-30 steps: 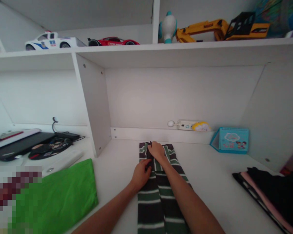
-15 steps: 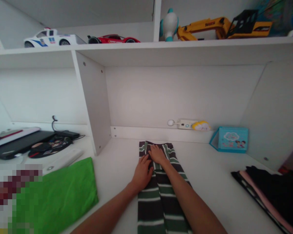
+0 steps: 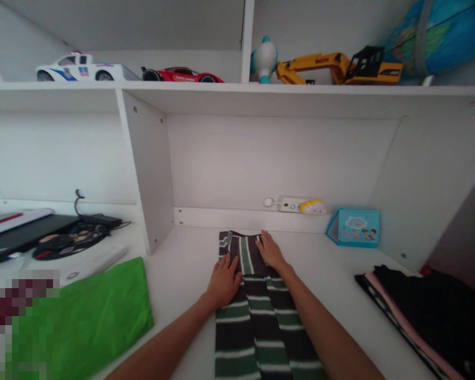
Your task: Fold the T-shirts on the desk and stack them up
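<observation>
A striped garment [image 3: 261, 327] in dark brown, green and white lies on the white desk, folded into a long strip that runs away from me. My left hand [image 3: 224, 282] rests flat on its left side with fingers spread. Farther up, my right hand [image 3: 272, 252] lies on the garment's far right corner, its fingers stretched out. Both palms face down on the cloth and neither grips it. The strip's near end runs out of view at the bottom, and my right forearm covers part of its right edge.
Green folded cloth [image 3: 83, 322] lies to the left. At right is a stack of folded dark and pink clothes [image 3: 431, 311]. A blue desk calendar [image 3: 358, 227] and a power strip [image 3: 291, 205] stand at the back. Toys, including a yellow excavator [image 3: 340, 68], line the shelf above.
My right hand has slid rightward across the garment's far end, away from the left hand. The far end now lies flatter and more spread out. The view has shifted slightly.
</observation>
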Action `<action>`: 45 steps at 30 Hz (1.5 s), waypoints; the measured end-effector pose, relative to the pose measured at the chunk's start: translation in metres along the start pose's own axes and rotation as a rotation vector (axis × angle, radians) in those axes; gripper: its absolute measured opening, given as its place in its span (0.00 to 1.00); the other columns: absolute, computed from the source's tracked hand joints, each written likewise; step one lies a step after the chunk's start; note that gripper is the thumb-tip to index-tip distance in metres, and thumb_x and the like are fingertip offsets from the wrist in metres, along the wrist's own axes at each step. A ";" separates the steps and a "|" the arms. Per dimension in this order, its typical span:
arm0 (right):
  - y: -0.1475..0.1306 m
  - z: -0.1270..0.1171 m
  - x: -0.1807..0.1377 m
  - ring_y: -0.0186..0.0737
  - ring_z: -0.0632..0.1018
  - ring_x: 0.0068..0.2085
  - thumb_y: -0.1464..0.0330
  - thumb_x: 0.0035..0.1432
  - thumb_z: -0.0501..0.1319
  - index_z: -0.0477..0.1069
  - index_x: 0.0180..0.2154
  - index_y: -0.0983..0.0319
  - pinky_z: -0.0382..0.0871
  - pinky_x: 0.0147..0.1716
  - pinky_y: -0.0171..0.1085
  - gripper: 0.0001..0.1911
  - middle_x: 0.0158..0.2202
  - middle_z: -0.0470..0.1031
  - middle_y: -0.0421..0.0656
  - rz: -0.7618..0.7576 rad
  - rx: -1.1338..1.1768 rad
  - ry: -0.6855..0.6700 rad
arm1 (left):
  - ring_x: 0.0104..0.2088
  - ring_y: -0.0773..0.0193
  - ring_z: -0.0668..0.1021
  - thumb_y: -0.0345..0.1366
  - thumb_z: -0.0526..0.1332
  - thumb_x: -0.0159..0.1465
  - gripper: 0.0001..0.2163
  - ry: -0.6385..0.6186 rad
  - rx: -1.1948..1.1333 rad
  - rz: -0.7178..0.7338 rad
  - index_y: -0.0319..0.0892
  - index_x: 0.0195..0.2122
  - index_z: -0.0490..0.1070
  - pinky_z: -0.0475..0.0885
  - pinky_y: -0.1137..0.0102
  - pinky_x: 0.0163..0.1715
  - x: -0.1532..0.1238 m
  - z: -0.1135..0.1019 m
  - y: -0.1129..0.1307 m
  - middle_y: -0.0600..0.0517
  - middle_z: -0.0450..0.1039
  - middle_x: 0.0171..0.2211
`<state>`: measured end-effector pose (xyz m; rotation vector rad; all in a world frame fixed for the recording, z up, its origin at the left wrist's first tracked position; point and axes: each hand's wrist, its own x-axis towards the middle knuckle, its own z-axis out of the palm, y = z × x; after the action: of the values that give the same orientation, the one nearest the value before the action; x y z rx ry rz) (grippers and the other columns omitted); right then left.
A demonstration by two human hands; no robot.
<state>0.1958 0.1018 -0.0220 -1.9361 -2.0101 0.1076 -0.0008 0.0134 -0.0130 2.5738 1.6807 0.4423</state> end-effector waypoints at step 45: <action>0.016 -0.012 -0.047 0.42 0.49 0.60 0.60 0.60 0.40 0.46 0.58 0.59 0.47 0.53 0.47 0.25 0.61 0.45 0.48 0.028 -0.061 -0.035 | 0.59 0.50 0.49 0.51 0.43 0.60 0.28 -0.011 0.001 -0.016 0.40 0.58 0.51 0.49 0.54 0.53 0.095 0.025 -0.038 0.44 0.47 0.59</action>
<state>0.2153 0.0550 -0.0240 -2.0135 -2.0317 0.0891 0.0074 0.1182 -0.0233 2.5566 1.6972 0.4263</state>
